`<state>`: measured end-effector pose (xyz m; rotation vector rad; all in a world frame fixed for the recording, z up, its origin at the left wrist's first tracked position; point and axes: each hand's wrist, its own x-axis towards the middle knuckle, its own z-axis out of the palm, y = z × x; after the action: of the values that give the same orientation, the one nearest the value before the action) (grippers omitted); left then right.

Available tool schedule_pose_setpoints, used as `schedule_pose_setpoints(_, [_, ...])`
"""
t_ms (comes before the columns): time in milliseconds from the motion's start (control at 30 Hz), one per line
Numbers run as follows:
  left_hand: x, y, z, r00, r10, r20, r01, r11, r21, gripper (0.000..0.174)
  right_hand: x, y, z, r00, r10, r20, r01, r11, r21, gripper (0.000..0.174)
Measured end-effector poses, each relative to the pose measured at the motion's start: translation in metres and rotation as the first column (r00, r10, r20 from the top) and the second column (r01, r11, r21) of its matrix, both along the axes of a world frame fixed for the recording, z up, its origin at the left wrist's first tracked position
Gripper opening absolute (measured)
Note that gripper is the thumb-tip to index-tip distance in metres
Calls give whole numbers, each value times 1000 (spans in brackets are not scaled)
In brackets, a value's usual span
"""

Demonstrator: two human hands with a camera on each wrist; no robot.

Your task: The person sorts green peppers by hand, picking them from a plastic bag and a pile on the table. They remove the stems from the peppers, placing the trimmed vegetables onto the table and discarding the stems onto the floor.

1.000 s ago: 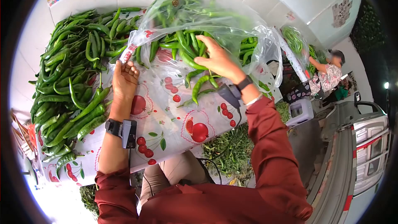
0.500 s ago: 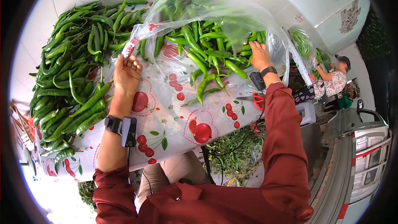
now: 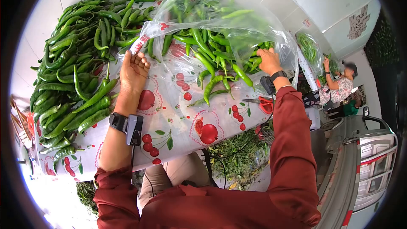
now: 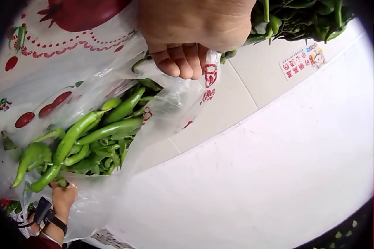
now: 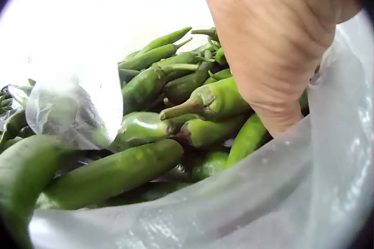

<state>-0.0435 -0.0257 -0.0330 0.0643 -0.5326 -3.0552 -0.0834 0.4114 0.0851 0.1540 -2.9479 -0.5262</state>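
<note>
A clear plastic bag (image 3: 169, 27) with red print lies on its side, its mouth facing the person, green peppers (image 3: 203, 51) inside and spilling from the mouth. At the bag's left rim, my left hand (image 3: 133, 74) has curled fingers and pinches the plastic; the left wrist view shows those fingers (image 4: 181, 62) against the film. My right hand (image 3: 270, 63) is at the right side of the mouth, beside peppers. In the right wrist view the rim runs up to this hand (image 5: 280, 44), which grips it; its fingertips are hidden. A large pepper pile (image 3: 72, 68) lies left of the bag.
Red-handled scissors (image 3: 265, 105) lie near the front edge of the patterned tablecloth (image 3: 178, 131). Tiled wall stands behind. Leaves (image 3: 237, 157) cover the floor below. Another person (image 3: 339, 85) stands at the far right by another bag of peppers, with a vehicle (image 3: 373, 161) nearby.
My right hand has moved right, from over the peppers at the bag's mouth to its right side, uncovering peppers and the scissors. My left hand has stayed at the left rim.
</note>
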Motion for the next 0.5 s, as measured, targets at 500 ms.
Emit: schedule_pose_setpoints(500, [1, 3, 1, 1000, 15, -20, -15, 1000, -8, 30, 55, -40, 71, 915, 250, -318, -289, 954, -81, 39])
